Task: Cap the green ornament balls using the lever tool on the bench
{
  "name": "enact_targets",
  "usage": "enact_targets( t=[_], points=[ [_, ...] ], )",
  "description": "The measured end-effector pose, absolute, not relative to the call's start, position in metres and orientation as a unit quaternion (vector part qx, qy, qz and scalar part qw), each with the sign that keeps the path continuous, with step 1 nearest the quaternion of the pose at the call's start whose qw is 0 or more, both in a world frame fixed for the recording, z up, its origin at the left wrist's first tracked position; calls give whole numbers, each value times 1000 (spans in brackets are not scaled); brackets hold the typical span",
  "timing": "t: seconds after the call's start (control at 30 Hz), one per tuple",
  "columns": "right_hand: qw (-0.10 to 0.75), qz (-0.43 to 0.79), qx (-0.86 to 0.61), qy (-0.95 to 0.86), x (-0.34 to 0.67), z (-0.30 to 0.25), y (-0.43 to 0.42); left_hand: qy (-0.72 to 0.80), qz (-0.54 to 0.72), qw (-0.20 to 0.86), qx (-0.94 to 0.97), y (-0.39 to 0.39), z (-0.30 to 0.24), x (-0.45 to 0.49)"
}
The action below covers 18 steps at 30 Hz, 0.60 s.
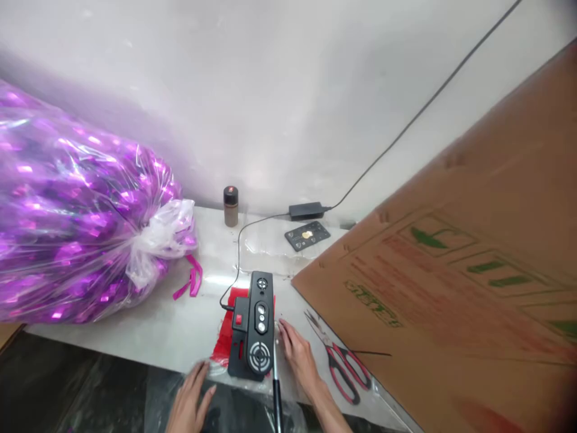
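Observation:
A black boxy device point(260, 319) with round grilles and a red switch lies on a folded red cloth point(223, 334) near the table's front edge. My left hand point(190, 400) is at that edge, beside the cloth's lower left corner, fingers spread and holding nothing visible. To the right of the device, my right hand point(298, 358) rests on the table with its fingers stretched out toward the device's side. Between the device and this hand lies a thin metal tool with a black handle point(276, 400). Red-and-black scissors point(340, 361) lie open-bladed right of my right hand.
A large clear bag of shiny purple material point(81, 222), tied at its neck, fills the left. A big cardboard box point(451, 270) takes up the right. Toward the wall are a small bottle point(231, 207), a power adapter point(307, 210) with its cable, and a dark card point(307, 236).

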State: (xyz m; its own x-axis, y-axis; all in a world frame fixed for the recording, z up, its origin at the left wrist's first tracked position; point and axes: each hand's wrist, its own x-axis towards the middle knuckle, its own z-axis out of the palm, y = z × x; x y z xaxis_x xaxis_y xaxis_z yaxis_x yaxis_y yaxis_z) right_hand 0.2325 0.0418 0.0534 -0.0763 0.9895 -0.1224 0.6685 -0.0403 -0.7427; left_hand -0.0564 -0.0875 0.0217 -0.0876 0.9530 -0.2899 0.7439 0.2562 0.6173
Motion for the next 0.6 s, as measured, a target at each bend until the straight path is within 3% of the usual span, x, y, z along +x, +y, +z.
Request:
enact_targets(
  t=[0.27, 0.37, 0.43, 0.5, 0.6],
  points=[
    [137, 277, -682, -662, 250, 121, 103, 719, 341, 542, 269, -26, 95, -80],
    [158, 281, -651, -687, 226, 174, 145, 673, 425, 579, 176, 25, 139, -60],
    [221, 234, -627, -710, 195, 216, 166, 618, 483, 606, 132, 62, 170, -45],
    [298, 168, -568, -748, 152, 250, 177, 593, 476, 620, 192, 96, 197, -34],
    [314, 151, -435, -830, 83, 266, 186, 646, 414, 492, 413, 140, 223, -37]
  ],
)
